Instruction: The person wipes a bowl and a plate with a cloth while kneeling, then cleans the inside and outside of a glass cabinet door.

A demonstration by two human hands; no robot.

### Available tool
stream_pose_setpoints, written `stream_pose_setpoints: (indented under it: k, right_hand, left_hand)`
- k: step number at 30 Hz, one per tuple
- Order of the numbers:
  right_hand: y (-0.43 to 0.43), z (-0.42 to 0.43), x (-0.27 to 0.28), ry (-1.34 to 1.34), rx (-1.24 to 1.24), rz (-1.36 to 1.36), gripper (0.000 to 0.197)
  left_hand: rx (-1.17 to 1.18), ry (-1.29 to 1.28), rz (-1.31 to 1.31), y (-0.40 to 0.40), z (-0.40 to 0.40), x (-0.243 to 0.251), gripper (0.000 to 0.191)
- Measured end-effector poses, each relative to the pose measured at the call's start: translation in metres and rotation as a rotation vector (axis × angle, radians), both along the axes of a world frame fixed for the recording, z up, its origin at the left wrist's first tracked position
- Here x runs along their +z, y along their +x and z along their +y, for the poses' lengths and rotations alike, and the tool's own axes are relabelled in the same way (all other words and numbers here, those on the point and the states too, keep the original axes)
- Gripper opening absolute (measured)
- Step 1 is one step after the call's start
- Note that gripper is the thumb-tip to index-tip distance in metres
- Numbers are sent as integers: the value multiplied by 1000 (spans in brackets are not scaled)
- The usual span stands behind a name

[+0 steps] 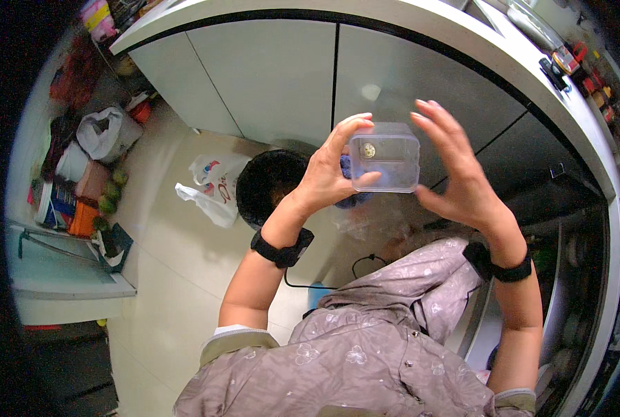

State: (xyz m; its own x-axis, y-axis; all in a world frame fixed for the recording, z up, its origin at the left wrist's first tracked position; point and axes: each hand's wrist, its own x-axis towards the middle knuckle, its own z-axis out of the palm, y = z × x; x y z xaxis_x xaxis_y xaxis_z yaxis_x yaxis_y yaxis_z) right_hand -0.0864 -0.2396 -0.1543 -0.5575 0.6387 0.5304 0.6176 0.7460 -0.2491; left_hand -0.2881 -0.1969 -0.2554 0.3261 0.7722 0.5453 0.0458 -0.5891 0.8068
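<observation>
My left hand (331, 166) grips a clear plastic container (393, 174) by its left side, the thumb across its lower left corner and the fingers at its upper left edge. The container is held up in front of the cabinet doors, and its rim faces the camera. A small round pale spot shows through it; whether it is a mark or an object I cannot tell. To the right of the container, my right hand (453, 167) is spread with its fingers apart and holds nothing. Its thumb is close to the container's lower right corner; whether they touch is unclear.
Below on the tiled floor are a dark round pan-like vessel (268, 182), a white plastic bag (218, 190) with writing and a blue cloth-like item (345, 166). Pale cabinet doors (268, 78) stand ahead under a white countertop (372, 9). At left are a lined bin (106, 135) and several green fruits (109, 198).
</observation>
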Motion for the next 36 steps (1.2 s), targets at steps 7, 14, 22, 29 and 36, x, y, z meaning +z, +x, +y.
stream_pose_setpoints:
  k: [7,14,22,29,36]
  right_hand:
    - [-12,-17,-11,32,41,-188,19]
    - [-11,18,-50,-168,-100,-408,22]
    - [-3,26,-61,-327,-8,-429,27]
    - [31,56,-130,-176,60,-465,28]
    - [5,19,-72,-292,-72,-495,29]
  left_hand:
    - [212,130,295,13,-4,1,65]
    - [226,233,340,37,-12,1,64]
    - [182,182,394,41,-16,-7,64]
    - [164,198,414,55,-14,-6,63]
    - [162,170,442,48,-17,-13,63]
